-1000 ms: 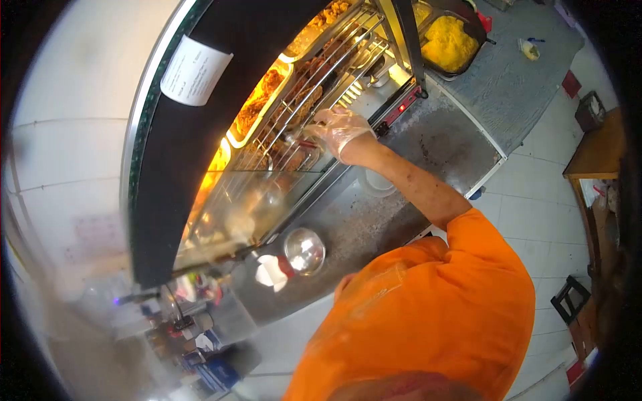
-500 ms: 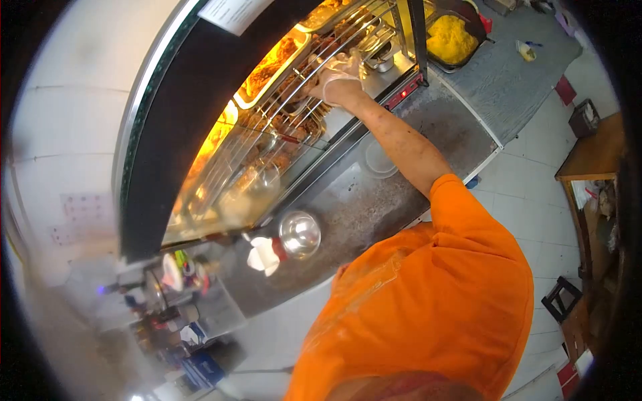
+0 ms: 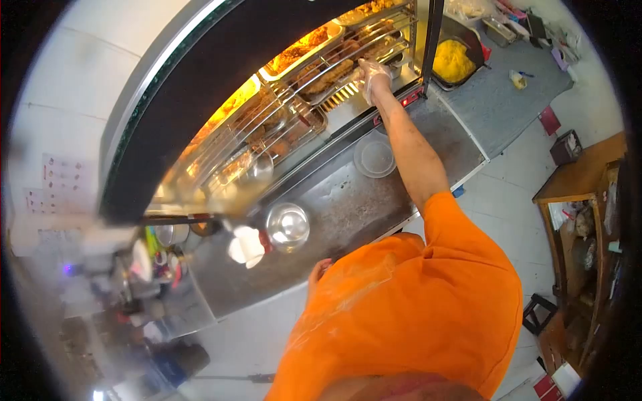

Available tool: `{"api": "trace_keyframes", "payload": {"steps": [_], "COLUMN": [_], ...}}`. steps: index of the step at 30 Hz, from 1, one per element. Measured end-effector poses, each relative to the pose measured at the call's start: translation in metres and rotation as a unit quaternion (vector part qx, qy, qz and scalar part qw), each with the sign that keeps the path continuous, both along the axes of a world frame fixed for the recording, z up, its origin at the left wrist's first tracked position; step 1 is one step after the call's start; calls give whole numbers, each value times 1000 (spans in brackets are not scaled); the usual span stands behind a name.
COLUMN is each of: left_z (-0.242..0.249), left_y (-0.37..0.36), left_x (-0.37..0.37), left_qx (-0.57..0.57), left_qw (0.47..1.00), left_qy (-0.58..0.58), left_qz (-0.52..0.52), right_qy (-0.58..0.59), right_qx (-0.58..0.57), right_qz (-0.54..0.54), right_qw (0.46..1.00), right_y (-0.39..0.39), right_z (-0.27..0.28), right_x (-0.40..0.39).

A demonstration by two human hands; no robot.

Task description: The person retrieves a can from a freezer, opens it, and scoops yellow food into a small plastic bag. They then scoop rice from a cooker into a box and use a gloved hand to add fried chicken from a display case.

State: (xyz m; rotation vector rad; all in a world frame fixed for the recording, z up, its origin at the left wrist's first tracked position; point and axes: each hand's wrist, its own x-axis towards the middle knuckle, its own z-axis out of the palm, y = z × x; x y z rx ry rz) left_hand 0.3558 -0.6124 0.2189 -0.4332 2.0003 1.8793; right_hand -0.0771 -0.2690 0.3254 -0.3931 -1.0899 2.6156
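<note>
One gloved right hand (image 3: pixel 372 72) outstretched, touching wire rack (image 3: pixel 334 67); left hand (image 3: pixel 317 273) at chest.

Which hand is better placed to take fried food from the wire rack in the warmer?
The right hand, gloved, is already at the wire rack. The left hand rests low at the counter edge.

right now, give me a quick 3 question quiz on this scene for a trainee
1. True or false: the right hand wears a clear glove.
2. Where does the gloved hand reach? A) into the metal bowl B) to the wire rack in the lit warmer C) into the tray of yellow food
3. Fill in: the metal bowl stands on the steel ____.

Key: 1 true. 2 B: the hand is at the rack that holds fried pieces. 3 counter; the left hand shows only its fingers at the counter's near edge.
</note>
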Motion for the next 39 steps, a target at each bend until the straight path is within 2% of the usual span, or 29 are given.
{"api": "trace_keyframes", "payload": {"steps": [1, 2, 5, 6, 9, 13, 15, 17, 18, 19, 20, 21, 22, 23, 25, 26, 27, 29, 31, 33, 37, 38, 39], "left_z": [6, 13, 41, 36, 1, -14, -5, 3, 7, 10, 11, 5, -2, -7, -3, -1, 0, 2, 6, 6, -6, -9, -12], "left_y": [0, 1, 14, 12, 6, 13, 24, 34, 37, 39, 42, 43, 42, 42, 46, 49, 51, 53, 55, 56, 51, 49, 48], "left_x": [-2, -1, -11, -14, -20, -32, -45, -56, -59, -62, -66, -68, -66, -63, -63, -66, -69, -72, -73, -72, -73, -72, -70], "left_qx": [8, 15, 10, 15, -1, 42, 49, 33, 35, 14, -8, -7, 2, 10, 12, 16, 16, -12, -2, 8, -4, -2, 1], "left_qw": [1000, 1000, 999, 999, 999, 999, 998, 998, 998, 999, 999, 999, 999, 999, 998, 998, 998, 999, 998, 997, 998, 999, 999], "left_qy": [1, -1, -42, -41, -45, -24, -32, -40, -39, -35, -29, -28, -37, -47, -54, -57, -55, -50, -55, -63, -50, -46, -45], "left_qz": [5, 10, 4, 3, 20, 0, -14, -27, -22, -30, -38, -33, -26, -19, -9, -5, 0, 4, 21, 38, 23, 20, 23], "right_qy": [-54, -24, 10, -55, -53, -61, -76, -138, -131, -129, -88, -40, 39, 42, 67, -15, -10, -23, 15, 45, 31, 23, 27], "right_qx": [1, -58, -90, -41, -10, 2, 35, 167, 222, 224, 434, 621, 708, 708, 829, 857, 857, 883, 882, 905, 915, 924, 925], "right_qz": [-35, -27, -40, -71, -52, 12, 22, -35, -149, -145, -192, -230, -191, -185, -71, 34, 36, 45, 23, 75, 112, 136, 136], "right_qw": [998, 998, 995, 995, 997, 998, 996, 976, 955, 955, 876, 749, 679, 681, 551, 515, 514, 467, 471, 417, 387, 357, 355], "right_y": [-2, 0, 4, 5, 16, 26, 30, 38, 42, 42, 41, 40, 41, 39, 29, 23, 18, 8, 0, -13, -34, -38, -38], "right_z": [4, -3, -7, -8, -13, -5, 0, -5, -27, -20, 0, 20, 38, 54, 82, 96, 96, 92, 89, 101, 94, 102, 94], "right_x": [6, 7, 31, 35, 57, 67, 71, 68, 53, 55, 67, 79, 88, 91, 93, 92, 89, 82, 75, 71, 52, 53, 52]}}
